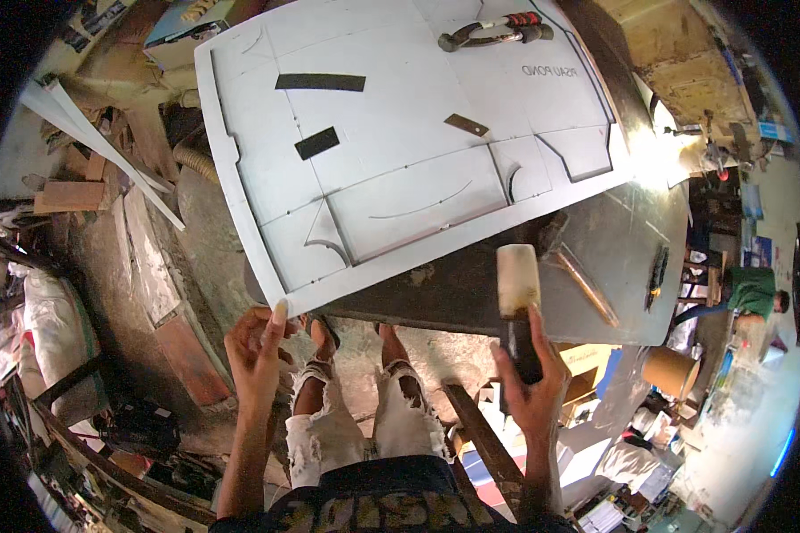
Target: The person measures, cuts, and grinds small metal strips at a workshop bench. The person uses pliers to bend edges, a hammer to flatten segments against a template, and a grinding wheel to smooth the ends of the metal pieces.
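Head view: the left hand [260, 345], in the lower left of the frame, pinches the near corner of a large grey sheet [400, 160] between thumb and fingers; the sheet fills the upper middle of the frame, lies flat on a dark metal table [613, 258], and overhangs that table's left and near edges; cut lines and scored curves run across its face. The right hand [532, 377], lower right of centre, is clenched around the dark handle of a mallet [518, 293]; the mallet's pale cylindrical head points up the frame, just beside the sheet's near edge, over the table. At the top of the frame a hammer [493, 32] with a red-banded grip lies on the sheet; dark strips [320, 82] lie on the sheet's left part.
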The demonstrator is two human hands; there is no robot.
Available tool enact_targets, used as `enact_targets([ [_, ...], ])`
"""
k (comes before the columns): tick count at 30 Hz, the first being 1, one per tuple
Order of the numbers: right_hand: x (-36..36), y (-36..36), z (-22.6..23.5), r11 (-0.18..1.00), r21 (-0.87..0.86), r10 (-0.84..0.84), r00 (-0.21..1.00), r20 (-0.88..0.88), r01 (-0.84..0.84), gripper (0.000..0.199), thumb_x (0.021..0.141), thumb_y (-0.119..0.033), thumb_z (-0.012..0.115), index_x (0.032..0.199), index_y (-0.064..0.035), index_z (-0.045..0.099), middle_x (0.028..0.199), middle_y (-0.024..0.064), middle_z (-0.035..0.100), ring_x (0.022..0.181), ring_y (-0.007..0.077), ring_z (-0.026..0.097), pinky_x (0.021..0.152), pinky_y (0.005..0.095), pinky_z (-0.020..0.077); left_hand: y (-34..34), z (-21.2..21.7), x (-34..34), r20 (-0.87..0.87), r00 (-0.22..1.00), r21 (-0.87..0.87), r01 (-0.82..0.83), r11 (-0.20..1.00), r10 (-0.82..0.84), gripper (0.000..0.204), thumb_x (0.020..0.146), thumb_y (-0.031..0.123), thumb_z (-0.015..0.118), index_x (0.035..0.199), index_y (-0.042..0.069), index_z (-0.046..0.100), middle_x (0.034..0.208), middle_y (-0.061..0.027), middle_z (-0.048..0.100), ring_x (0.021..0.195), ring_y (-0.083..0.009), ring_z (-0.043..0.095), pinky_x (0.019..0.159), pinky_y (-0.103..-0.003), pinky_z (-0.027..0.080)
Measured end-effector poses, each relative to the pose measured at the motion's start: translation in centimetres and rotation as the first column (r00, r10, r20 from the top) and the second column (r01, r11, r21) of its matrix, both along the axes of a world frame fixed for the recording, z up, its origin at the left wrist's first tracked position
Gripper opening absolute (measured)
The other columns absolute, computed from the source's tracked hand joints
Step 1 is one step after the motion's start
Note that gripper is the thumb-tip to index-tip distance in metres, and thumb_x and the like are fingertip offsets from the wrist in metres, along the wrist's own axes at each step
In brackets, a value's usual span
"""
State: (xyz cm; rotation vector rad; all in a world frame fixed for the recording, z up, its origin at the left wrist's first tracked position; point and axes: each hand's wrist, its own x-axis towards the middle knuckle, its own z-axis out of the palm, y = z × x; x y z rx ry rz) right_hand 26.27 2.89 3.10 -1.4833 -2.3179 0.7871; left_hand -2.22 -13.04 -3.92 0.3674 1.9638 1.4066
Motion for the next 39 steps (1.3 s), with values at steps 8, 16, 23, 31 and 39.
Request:
enact_targets([
  [8, 5.2, 8.8, 0.0, 0.983, -0.070, 0.176, 0.982, 0.062, -0.171, 0.068, 0.077, -0.016, 0.076, 0.141, -0.0175, 0.052, 0.092, 0.0167, 0.069, 0.078, 0.0325, 0.067, 0.074, 0.0410, 0.0540, -5.6, -1.6, 10.8, 0.199, 0.974, -0.040, -0.100, 0.994, 0.106, 0.024, 0.098, 0.015, 0.061, 0.111, -0.004, 0.057, 0.099, -0.0087, 0.065, 0.079, -0.0132, 0.063, 0.059, -0.026, 0.052],
  [16, 6.8, 12.9, 10.9, 0.985, 0.138, 0.038, 0.918, 0.395, -0.100, 0.067, 0.067, -0.010, 0.078, 0.129, -0.0086, 0.054, 0.115, 0.0150, 0.062, 0.103, 0.0308, 0.064, 0.093, 0.0352, 0.0490, 1.2, -0.6, 22.8, 0.509, 0.781, 0.057, 0.390, 0.919, -0.363, 0.034, 0.095, 0.028, 0.064, 0.116, 0.001, 0.067, 0.103, -0.0105, 0.072, 0.090, -0.0190, 0.070, 0.064, -0.029, 0.058],
  [23, 4.3, 17.7, 4.7, 0.952, 0.091, -0.161, 0.731, -0.664, 0.292, 0.046, 0.074, 0.000, 0.065, 0.119, -0.0008, 0.055, 0.111, 0.0133, 0.062, 0.104, 0.0257, 0.061, 0.100, 0.0385, 0.0429, 7.7, 6.1, 15.6, -0.097, 0.458, 0.104, 0.888, 0.449, -0.883, 0.040, 0.087, 0.032, 0.073, 0.118, 0.007, 0.065, 0.104, -0.0129, 0.069, 0.091, -0.0274, 0.068, 0.080, -0.039, 0.054],
  [31, 0.8, 18.6, 11.2, 0.950, 0.160, 0.189, 0.084, -0.978, -0.269, 0.030, 0.086, -0.020, 0.049, 0.110, -0.0034, 0.057, 0.089, 0.0109, 0.058, 0.087, 0.0242, 0.055, 0.087, 0.0400, 0.0442, 12.8, 4.8, 9.9, -0.508, 0.075, -0.339, 0.899, 0.279, -0.858, 0.118, 0.057, 0.054, 0.085, 0.147, 0.002, 0.028, 0.141, -0.0160, 0.039, 0.132, -0.0363, 0.034, 0.107, -0.056, 0.025],
  [39, -2.4, 17.7, 1.1, 0.986, -0.029, -0.073, 0.274, -0.959, 0.164, 0.033, 0.081, 0.003, 0.056, 0.113, -0.0046, 0.060, 0.105, 0.0097, 0.067, 0.109, 0.0241, 0.059, 0.094, 0.0401, 0.0475, 11.8, 2.5, 10.3, -0.648, -0.125, -0.459, 0.851, 0.254, -0.751, 0.124, 0.055, 0.047, 0.085, 0.150, 0.000, 0.022, 0.135, -0.0150, 0.042, 0.131, -0.0329, 0.034, 0.103, -0.058, 0.023],
])
